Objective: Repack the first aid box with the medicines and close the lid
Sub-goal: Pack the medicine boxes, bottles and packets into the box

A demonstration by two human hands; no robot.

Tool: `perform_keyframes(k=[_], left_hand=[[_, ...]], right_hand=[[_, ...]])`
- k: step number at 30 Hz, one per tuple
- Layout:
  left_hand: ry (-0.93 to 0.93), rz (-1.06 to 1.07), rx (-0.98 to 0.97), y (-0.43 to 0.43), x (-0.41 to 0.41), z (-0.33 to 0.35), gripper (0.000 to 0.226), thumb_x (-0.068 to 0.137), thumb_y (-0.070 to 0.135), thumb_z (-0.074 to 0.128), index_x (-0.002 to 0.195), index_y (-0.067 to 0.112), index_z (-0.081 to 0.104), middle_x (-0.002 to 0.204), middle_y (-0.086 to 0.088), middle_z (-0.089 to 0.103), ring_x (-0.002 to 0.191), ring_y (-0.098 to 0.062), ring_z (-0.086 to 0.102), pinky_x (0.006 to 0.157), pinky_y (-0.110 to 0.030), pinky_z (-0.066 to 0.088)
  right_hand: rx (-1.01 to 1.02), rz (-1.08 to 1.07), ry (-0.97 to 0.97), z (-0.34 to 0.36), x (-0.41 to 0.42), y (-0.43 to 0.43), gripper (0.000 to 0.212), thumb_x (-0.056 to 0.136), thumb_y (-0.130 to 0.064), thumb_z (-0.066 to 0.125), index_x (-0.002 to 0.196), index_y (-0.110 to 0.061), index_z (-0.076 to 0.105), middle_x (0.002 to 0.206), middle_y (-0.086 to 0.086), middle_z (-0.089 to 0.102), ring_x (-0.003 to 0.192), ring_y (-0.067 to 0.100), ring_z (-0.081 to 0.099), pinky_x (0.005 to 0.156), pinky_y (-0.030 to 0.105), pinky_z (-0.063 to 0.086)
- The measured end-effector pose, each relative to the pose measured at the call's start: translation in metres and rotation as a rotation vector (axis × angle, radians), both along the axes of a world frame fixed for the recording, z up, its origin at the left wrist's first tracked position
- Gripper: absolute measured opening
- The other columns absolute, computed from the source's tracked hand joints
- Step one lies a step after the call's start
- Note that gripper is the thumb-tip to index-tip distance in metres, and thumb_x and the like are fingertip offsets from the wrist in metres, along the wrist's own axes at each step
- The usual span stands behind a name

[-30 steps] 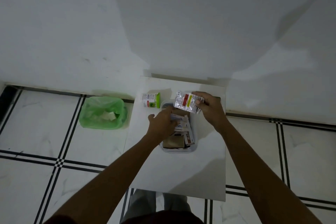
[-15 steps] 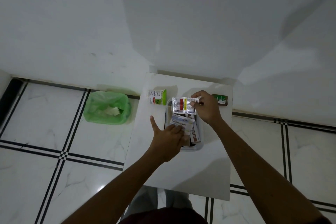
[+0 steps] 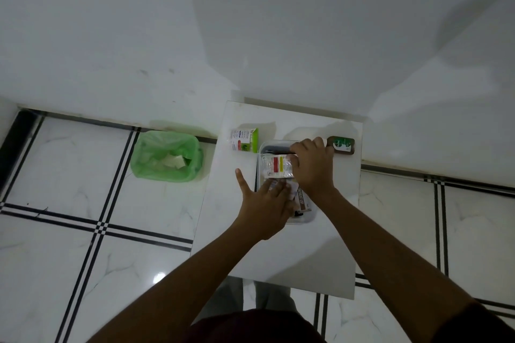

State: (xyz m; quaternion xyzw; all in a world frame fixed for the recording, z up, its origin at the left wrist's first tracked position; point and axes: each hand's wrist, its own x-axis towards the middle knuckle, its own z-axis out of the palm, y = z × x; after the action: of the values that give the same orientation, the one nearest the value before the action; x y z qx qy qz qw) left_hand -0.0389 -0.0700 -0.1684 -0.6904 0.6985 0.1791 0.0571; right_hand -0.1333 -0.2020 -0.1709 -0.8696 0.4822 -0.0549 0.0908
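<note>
both hands over the first aid box (image 3: 306,220): right hand (image 3: 312,166) pinches a blister strip (image 3: 276,166), left hand (image 3: 266,203) splayed flat on packets.

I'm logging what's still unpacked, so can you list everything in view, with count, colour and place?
First aid box: one, translucent white, open, middle of the table.
Blister strip: one, silver with red and yellow label, over the box's far half.
Packets: several, mostly hidden, inside the box.
Carton: one, white and green, on the table beyond the box's left corner.
Bottle: one, brown, green label, lying far right.
Table: one, white.
Bin: one, green liner, on the floor left.
Left hand: pressing packets.
Right hand: holding the strip.
</note>
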Motion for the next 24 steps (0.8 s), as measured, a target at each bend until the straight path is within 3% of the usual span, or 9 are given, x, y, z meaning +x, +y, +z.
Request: perform_keyframes(k=[5, 8, 11, 14, 18, 24], left_hand=[[0.027, 0.008, -0.014, -0.002, -0.001, 0.003, 0.056, 0.095, 0.051, 0.018, 0.127, 0.025, 0.055, 0.132, -0.001, 0.06, 0.127, -0.026, 0.051, 0.094, -0.083, -0.003], [0.066, 0.018, -0.061, -0.004, 0.004, 0.007, 0.054, 0.096, 0.047, 0.018, 0.121, 0.024, 0.059, 0.126, 0.001, 0.065, 0.126, -0.021, 0.053, 0.097, -0.08, -0.009], [0.16, 0.051, -0.124, -0.007, 0.011, 0.015, 0.053, 0.095, 0.045, 0.016, 0.115, 0.023, 0.059, 0.12, 0.003, 0.067, 0.122, -0.018, 0.055, 0.103, -0.068, -0.017], [0.204, 0.156, -0.269, -0.014, 0.022, 0.018, 0.047, 0.096, 0.043, 0.024, 0.105, 0.021, 0.065, 0.109, 0.002, 0.071, 0.11, -0.016, 0.062, 0.11, -0.064, 0.001], [0.215, 0.285, -0.448, -0.029, 0.044, 0.016, 0.03, 0.091, 0.035, 0.04, 0.099, 0.02, 0.066, 0.102, 0.002, 0.073, 0.101, -0.017, 0.065, 0.106, -0.064, 0.025], [0.165, 0.325, -0.401, -0.056, 0.076, 0.009, 0.033, 0.08, 0.019, 0.052, 0.113, 0.017, 0.059, 0.116, -0.004, 0.067, 0.113, -0.024, 0.06, 0.101, -0.063, 0.033]], right_hand=[[-0.012, 0.082, 0.104, -0.001, -0.01, 0.011, 0.019, 0.083, -0.031, 0.056, 0.082, -0.02, 0.07, 0.087, 0.001, 0.066, 0.083, 0.025, 0.056, 0.073, 0.04, 0.034], [-0.053, 0.153, 0.205, -0.008, -0.02, 0.019, 0.012, 0.078, -0.03, 0.063, 0.07, -0.023, 0.068, 0.075, -0.002, 0.064, 0.077, 0.022, 0.053, 0.067, 0.037, 0.03], [-0.102, 0.145, 0.177, -0.01, -0.018, 0.017, 0.019, 0.082, -0.032, 0.058, 0.071, -0.02, 0.067, 0.075, 0.0, 0.064, 0.073, 0.022, 0.053, 0.068, 0.034, 0.022], [-0.09, 0.11, 0.179, -0.007, -0.009, 0.014, 0.021, 0.081, -0.033, 0.056, 0.071, -0.018, 0.067, 0.075, 0.002, 0.064, 0.072, 0.022, 0.054, 0.067, 0.034, 0.019], [-0.051, 0.12, 0.148, -0.009, -0.012, 0.015, 0.025, 0.083, -0.035, 0.054, 0.067, -0.02, 0.064, 0.07, 0.0, 0.063, 0.067, 0.02, 0.052, 0.068, 0.034, 0.022], [0.059, -0.054, -0.132, 0.011, -0.025, 0.007, 0.015, 0.084, -0.028, 0.063, 0.092, -0.017, 0.068, 0.088, 0.006, 0.068, 0.083, 0.027, 0.059, 0.076, 0.039, 0.032]])
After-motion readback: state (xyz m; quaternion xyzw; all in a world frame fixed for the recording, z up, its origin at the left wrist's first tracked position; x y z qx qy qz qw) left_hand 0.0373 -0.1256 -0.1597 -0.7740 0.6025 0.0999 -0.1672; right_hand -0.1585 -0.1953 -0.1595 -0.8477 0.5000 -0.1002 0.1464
